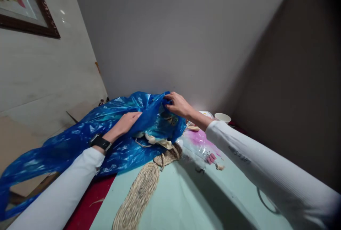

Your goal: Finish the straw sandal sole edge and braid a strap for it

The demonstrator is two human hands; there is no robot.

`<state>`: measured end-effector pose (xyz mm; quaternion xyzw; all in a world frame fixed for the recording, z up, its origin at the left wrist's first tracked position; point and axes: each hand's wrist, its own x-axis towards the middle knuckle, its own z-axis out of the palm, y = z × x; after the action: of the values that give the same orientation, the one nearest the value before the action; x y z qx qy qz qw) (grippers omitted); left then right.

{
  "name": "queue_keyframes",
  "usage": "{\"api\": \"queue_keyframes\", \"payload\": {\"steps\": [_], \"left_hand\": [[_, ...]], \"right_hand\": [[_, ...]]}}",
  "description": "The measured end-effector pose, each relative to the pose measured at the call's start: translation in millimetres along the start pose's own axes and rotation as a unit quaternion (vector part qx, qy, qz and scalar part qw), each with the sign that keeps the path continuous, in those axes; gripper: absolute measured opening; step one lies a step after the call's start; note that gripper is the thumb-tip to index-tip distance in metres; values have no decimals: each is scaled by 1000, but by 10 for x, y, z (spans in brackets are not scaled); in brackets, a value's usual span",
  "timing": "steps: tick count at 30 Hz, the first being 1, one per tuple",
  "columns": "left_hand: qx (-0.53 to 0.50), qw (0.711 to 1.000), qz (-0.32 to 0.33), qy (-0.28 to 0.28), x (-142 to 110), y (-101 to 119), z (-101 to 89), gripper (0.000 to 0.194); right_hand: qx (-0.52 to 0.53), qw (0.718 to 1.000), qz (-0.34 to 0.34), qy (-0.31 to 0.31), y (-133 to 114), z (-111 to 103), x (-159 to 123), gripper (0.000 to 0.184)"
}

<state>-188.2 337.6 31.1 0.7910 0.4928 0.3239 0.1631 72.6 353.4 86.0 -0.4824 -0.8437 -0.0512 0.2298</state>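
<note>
Grips differ: the right hand (pixel 179 105) pinches the bag's edge nearly closed; the left hand (pixel 127 122) presses its folds, finger closure unclear. On the desk (pixel 170 201), the blue bag (pixel 124 157) gapes, contents partly inside; one woven sole (pixel 137 196) lies fully outside, near a pink clip (pixel 211 158).

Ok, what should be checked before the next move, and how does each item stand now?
1. Right hand holding the blue bag near its opening: ok.
2. Left hand gripping firmly: cannot tell, fingertips hidden.
3. Bag opening free of protruding material: not ok, pale scraps stick out.
4. Woven oval clear of both hands: ok.
5. White bowl upright, clear of both hands: ok.
</note>
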Motion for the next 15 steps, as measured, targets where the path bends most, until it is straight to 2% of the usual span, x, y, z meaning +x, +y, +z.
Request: {"api": "queue_keyframes", "payload": {"steps": [5, 8, 11, 13, 15], "left_hand": [[112, 993, -23, 7, -226, 355, -366, 49], [178, 984, -16, 8, -475, 538, -503, 60], [226, 973, 1, -44, -848, 592, -468, 80], [318, 943, -12, -98, -1075, 541, -394, 92], [345, 934, -3, -93, -1213, 447, -334, 90]], "right_hand": [[-38, 997, -67, -14, -195, -127, -449, 49], [-61, 985, -155, -51, -367, -72, -775, 53], [-125, 951, -245, -140, -437, 63, -960, 45], [-151, 941, -252, -169, -417, 139, -946, 35], [-153, 945, -231, -171, -376, 180, -833, 27]]}}
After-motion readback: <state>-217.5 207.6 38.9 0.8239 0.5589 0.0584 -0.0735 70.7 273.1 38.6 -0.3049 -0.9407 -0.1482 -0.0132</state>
